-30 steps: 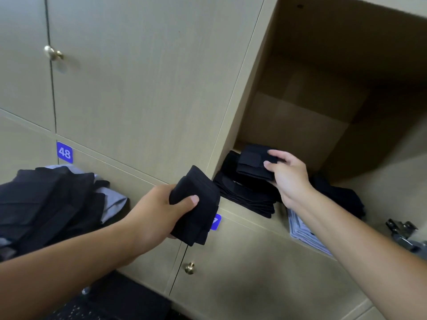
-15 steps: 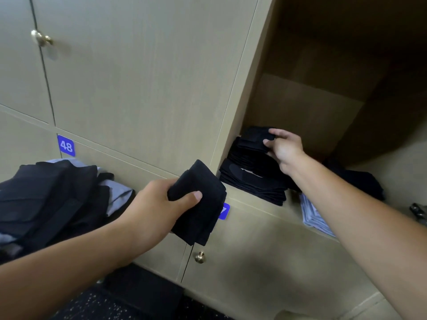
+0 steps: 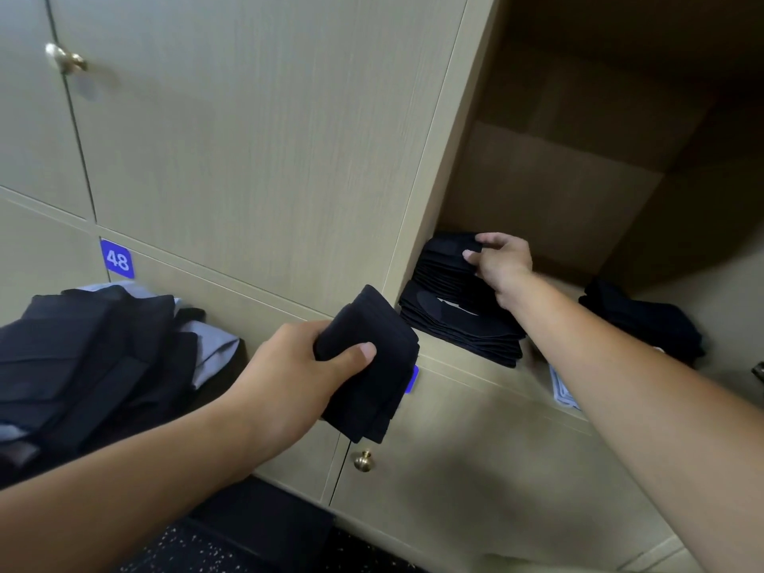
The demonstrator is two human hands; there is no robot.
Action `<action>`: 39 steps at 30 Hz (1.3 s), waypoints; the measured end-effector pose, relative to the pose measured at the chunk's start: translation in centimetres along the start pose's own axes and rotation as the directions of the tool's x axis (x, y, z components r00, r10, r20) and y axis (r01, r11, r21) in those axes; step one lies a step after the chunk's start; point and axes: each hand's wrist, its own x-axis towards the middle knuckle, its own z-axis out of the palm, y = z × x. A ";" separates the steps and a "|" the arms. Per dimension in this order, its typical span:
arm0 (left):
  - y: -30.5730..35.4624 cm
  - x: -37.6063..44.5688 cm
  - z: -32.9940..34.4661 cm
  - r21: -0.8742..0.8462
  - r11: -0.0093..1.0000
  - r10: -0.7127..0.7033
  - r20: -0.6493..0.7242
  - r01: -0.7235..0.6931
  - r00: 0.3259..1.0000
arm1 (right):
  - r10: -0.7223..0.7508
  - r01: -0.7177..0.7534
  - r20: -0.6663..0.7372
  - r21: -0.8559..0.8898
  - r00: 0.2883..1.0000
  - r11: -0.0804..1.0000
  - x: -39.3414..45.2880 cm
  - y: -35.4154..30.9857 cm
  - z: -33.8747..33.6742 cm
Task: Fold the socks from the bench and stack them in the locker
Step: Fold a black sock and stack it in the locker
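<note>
Locker (image 3: 550, 188): open. Sock stack (image 3: 463, 320) inside, left corner; right hand (image 3: 502, 264) pinches its top sock. Left hand (image 3: 306, 370) grips folded sock (image 3: 372, 361) below-left of locker. Clothes pile (image 3: 87, 357) far left.

Blue door label (image 3: 412, 379): number hidden behind the folded sock (image 3: 374, 361). Striped cloth (image 3: 562, 392) mostly covered by the right forearm. Left clothing pile (image 3: 82, 357) cut by frame edge.

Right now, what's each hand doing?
Left hand: grips a folded sock.
Right hand: fingers curled on the top sock of the stack in the locker.
</note>
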 end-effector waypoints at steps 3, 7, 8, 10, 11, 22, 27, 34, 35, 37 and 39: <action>-0.1 0.0 -0.2 -0.010 1.000 0.003 0.009 -0.003 1.000 | -0.130 0.125 -0.006 -0.238 0.991 0.963 -0.2 0.0 -0.1; -0.4 0.1 -0.5 -0.016 1.000 -0.004 0.007 0.004 1.000 | -0.173 0.181 0.069 -0.567 0.983 0.804 0.0 0.7 -0.3; -0.4 0.1 -0.5 -0.018 1.000 -0.006 0.005 0.006 1.000 | -0.159 0.181 0.091 -0.609 0.983 0.772 -0.1 0.8 -0.3; -0.5 0.1 -0.6 -0.015 1.000 -0.008 0.002 0.008 1.000 | -0.160 0.204 0.126 -0.638 0.979 0.742 -0.1 0.9 -0.2; -0.5 0.1 -0.7 -0.008 1.000 -0.007 0.000 0.007 1.000 | -0.168 0.212 0.130 -0.634 0.977 0.743 -0.2 0.8 -0.3; -0.2 -0.3 -1.1 -0.030 1.000 0.002 0.019 -0.001 1.000 | -0.315 0.368 0.192 -0.433 0.930 0.823 -6.4 -1.7 -2.8; 0.0 -0.3 -1.0 -0.040 0.999 0.026 0.044 -0.024 0.999 | -0.311 0.403 0.339 -0.249 0.888 0.881 -13.2 -1.8 -4.1; 0.6 -0.6 -0.3 -0.140 0.988 0.078 0.095 -0.064 0.992 | -0.223 0.345 0.629 -0.078 0.745 0.935 -19.6 -2.4 -3.7; 0.7 -0.6 -0.3 -0.151 0.986 0.085 0.101 -0.069 0.991 | -0.221 0.346 0.647 -0.071 0.730 0.935 -19.9 -2.2 -3.6; 1.0 -0.6 -0.1 -0.166 0.984 0.088 0.112 -0.069 0.990 | -0.232 0.347 0.648 -0.054 0.726 0.936 -20.2 -1.8 -3.6; 1.2 -0.7 0.1 -0.178 0.982 0.081 0.122 -0.058 0.989 | -0.259 0.352 0.615 -0.032 0.745 0.935 -20.3 -1.5 -3.7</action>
